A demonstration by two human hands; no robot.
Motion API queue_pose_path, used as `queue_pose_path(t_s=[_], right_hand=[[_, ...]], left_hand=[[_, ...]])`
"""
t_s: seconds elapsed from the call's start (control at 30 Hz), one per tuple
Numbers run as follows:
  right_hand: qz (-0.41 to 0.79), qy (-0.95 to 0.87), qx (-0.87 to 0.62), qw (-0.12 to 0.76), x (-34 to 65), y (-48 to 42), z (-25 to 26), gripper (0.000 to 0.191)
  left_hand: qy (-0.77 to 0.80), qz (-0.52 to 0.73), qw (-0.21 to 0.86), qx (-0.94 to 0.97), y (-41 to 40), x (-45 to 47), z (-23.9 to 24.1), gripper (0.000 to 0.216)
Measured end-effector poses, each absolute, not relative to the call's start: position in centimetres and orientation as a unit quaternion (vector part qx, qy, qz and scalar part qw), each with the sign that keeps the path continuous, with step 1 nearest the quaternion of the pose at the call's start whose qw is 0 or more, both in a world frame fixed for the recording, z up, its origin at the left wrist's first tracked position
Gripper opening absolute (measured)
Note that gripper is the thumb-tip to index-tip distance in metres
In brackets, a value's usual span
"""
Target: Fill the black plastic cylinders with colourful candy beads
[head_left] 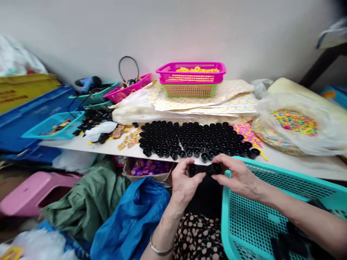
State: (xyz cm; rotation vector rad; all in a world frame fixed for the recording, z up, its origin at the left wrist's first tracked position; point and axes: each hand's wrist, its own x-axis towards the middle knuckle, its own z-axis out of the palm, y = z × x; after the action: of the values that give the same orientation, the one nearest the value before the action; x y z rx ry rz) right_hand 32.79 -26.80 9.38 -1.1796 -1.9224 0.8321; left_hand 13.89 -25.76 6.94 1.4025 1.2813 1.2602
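Note:
In front of the table's near edge, my left hand (185, 178) and my right hand (234, 175) hold one black twin-tube plastic piece (202, 169) between them. It looks like toy binoculars, with two round open ends joined by a bridge. Fingers and thumb of my left hand close around the left tube; those of my right hand pinch the right one. Just beyond, many similar black tubes (187, 139) stand upright in tight rows on the white table (130, 153). More black pieces (295, 238) lie in the turquoise basket (226, 216) under my right forearm.
Behind the rows, a pink basket (191, 77) of yellow rings sits in a green one (189, 91) on sticker sheets (233, 106). To the right is a clear bag of colourful beads (295, 122). At left are a blue tray (54, 126) and a pink stool (38, 191).

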Motion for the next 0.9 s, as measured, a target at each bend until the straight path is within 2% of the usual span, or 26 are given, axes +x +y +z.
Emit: queue_pose_path(t_s=[0.1, 0.23, 0.6, 0.73, 0.9], right_hand=[[0.299, -0.788, -0.416, 0.342, 29.7, -24.4, 9.1, 0.024], [0.191, -0.853, -0.369, 0.316, 25.8, -21.6, 8.3, 0.022], [0.012, -0.894, -0.405, 0.191, 18.3, -18.9, 6.8, 0.016], [-0.022, -0.889, -0.430, 0.157, 17.1, -18.8, 6.5, 0.015], [-0.040, -0.888, -0.440, 0.127, 16.5, -18.2, 5.7, 0.016]], left_hand=[[0.553, 0.575, 0.398, 0.453, -25.6, 10.9, 5.7, 0.040], [0.580, 0.616, 0.323, 0.424, -25.0, 7.1, 3.9, 0.043], [0.677, 0.580, 0.160, 0.424, -20.6, 0.8, 0.0, 0.052], [0.716, 0.533, 0.091, 0.441, -18.9, 0.3, -0.1, 0.049], [0.728, 0.497, 0.064, 0.468, -17.9, 0.6, -0.3, 0.046]])
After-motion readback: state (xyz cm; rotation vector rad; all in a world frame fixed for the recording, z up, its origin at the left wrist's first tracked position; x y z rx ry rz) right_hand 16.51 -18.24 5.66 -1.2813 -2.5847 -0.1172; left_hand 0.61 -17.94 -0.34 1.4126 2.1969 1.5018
